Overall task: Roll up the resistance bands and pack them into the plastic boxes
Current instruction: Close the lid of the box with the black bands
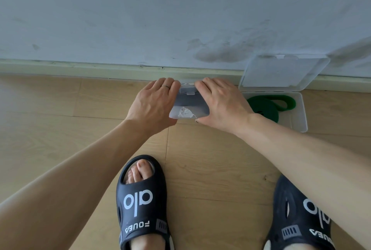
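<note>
A closed clear plastic box (188,105) lies on the wooden floor by the skirting board, with something grey and a white scrap showing through its lid. My left hand (155,102) lies flat on the box's left end, fingers straight, a ring on one finger. My right hand (221,103) lies flat on its right end, thumb along the near edge. To the right stands a second clear box (299,113), its lid (283,73) propped open against the wall. A rolled green resistance band (267,107) lies inside it, one loop sticking out toward the back.
The white wall (180,18) and pale skirting board (80,68) stand just behind both boxes. My two feet in black slides (142,203) (301,215) rest on the wooden floor (50,109) near me.
</note>
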{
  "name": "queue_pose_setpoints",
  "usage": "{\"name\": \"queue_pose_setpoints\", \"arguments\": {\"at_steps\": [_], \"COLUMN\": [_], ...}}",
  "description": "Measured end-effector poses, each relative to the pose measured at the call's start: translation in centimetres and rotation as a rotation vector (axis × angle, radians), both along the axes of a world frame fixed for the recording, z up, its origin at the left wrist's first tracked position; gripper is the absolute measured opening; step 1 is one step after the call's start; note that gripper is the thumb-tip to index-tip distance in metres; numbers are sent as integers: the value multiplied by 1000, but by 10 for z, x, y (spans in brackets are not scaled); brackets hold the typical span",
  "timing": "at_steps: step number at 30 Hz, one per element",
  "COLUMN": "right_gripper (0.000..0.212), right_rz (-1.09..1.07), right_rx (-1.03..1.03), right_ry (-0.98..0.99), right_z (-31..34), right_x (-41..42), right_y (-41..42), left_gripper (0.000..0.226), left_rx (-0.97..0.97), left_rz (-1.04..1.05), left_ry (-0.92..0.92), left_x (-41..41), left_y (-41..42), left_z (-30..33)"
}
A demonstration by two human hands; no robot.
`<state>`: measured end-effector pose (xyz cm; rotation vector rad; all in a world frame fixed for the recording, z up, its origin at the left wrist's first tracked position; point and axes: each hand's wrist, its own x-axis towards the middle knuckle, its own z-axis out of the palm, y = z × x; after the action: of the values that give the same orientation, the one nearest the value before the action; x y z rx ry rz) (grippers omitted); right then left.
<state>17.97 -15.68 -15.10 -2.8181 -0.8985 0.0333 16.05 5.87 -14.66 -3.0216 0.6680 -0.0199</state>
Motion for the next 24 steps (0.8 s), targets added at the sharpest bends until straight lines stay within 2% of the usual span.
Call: {"name": "queue_pose_setpoints", "arguments": {"at_steps": [4,9,12,16,21,24], "right_gripper": [83,83,83,96,77,73], "right_rz": [-13,-13,1,47,24,22], "right_rx": [38,25,-2,-93,-4,15], "right_ry": [15,-5,-12,-32,-116,-152], "right_z": [3,1,-1,-1,-5,-8], "right_x": [1,0,1,3,-3,-3], "right_y": [0,0,0,0,2,2], "left_gripper": [76,89,76,58,48,46], "left_rx": [34,164,136,57,-5,-12], "left_rz": [6,-24,-32,-35,-47,-51], "left_ry": [53,-4,-47,-45,-80,-91], "left_x": [5,3,3,5,4,4], "left_y": [1,-10,-16,-12,-10,-9], "left_z": [3,3,0,-1,-7,-9]}}
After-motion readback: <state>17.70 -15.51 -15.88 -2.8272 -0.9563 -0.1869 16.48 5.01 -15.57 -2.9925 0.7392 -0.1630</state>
